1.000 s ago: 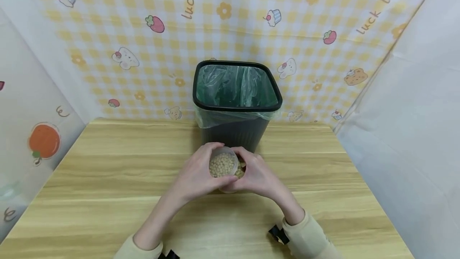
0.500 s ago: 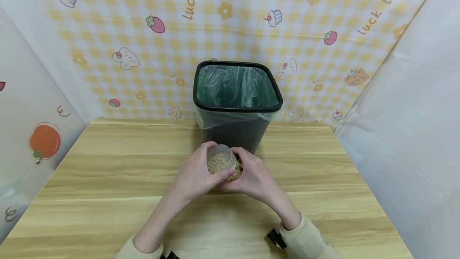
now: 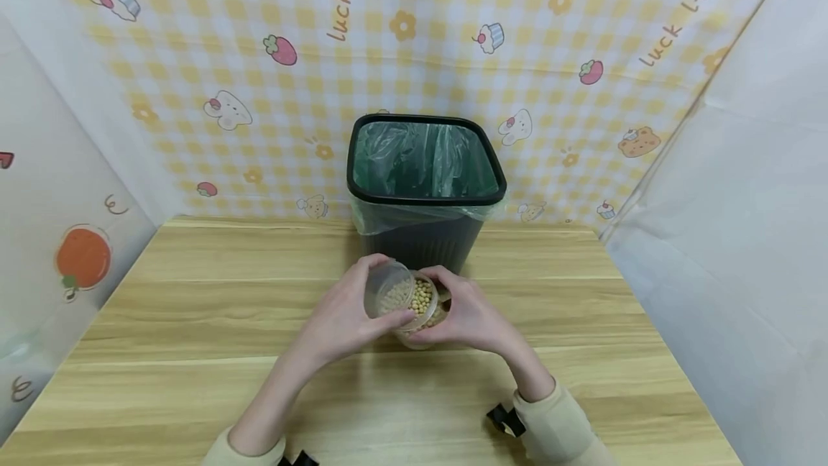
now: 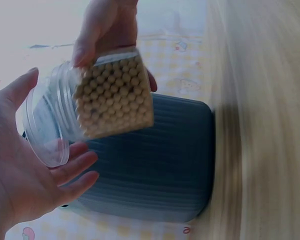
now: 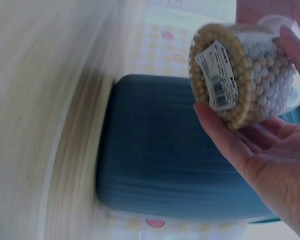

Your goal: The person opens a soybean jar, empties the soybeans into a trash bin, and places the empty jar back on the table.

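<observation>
In the head view my right hand grips a clear round plastic jar full of pale yellow soybeans. My left hand holds a clear lid by its rim, thumb on one side and fingers on the other. The lid is tilted off to the left of the jar's mouth, and part of the beans shows uncovered. From the left wrist view the lid still overlaps the jar's neck; whether they touch I cannot tell. A white barcode label sits on the jar's base in the right wrist view.
Just behind the hands stands a dark ribbed trash bin with a black rim, lined with a clear bag. Under everything is a wooden table. A yellow checked cloth hangs at the back, with white sheets at both sides.
The lid has come away from the jar's mouth and shifted left with my left hand, baring the beans. My right hand keeps its grip on the jar, moving slightly right.
</observation>
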Tool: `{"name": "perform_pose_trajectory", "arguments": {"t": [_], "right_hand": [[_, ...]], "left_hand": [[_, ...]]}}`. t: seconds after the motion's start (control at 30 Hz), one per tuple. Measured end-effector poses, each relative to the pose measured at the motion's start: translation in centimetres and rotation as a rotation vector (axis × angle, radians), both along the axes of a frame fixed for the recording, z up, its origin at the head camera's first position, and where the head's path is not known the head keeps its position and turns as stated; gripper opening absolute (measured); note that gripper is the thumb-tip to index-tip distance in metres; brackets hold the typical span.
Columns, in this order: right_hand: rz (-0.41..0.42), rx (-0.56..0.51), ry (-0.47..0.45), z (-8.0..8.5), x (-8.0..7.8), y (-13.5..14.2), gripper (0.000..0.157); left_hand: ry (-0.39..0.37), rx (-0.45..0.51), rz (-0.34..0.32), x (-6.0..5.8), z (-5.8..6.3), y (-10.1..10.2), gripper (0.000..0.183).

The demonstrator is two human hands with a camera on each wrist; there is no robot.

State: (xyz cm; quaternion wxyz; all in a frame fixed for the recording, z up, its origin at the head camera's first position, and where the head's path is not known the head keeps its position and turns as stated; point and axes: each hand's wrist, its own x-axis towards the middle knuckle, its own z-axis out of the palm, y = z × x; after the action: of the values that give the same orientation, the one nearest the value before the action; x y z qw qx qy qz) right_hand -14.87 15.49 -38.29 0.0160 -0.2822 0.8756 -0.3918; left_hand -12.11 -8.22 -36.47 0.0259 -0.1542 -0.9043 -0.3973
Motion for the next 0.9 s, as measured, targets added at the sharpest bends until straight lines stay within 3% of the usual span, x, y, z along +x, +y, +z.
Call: {"name": "perform_pose_trajectory", "arguments": {"t": [0.23, 0.4, 0.63, 0.9], "right_hand": [[0.077, -0.087, -0.171, 0.4, -0.6, 2.2, 0.083], [0.138, -0.087, -0.182, 1.1, -1.3, 4.2, 0.085], [0.172, -0.114, -0.160, 2.3, -2.2, 7.0, 0.082], [0.151, -0.135, -0.141, 3.0, -2.2, 9.9, 0.084]], "left_hand": [[0.039, 0.028, -0.073, 0.3, 0.0, -0.5, 0.085], [0.078, 0.035, -0.090, 0.5, -0.1, -1.1, 0.087], [0.158, -0.039, -0.098, 1.0, -1.3, -2.4, 0.088], [0.107, -0.139, -0.119, 1.5, -2.7, -3.1, 0.091]]}}
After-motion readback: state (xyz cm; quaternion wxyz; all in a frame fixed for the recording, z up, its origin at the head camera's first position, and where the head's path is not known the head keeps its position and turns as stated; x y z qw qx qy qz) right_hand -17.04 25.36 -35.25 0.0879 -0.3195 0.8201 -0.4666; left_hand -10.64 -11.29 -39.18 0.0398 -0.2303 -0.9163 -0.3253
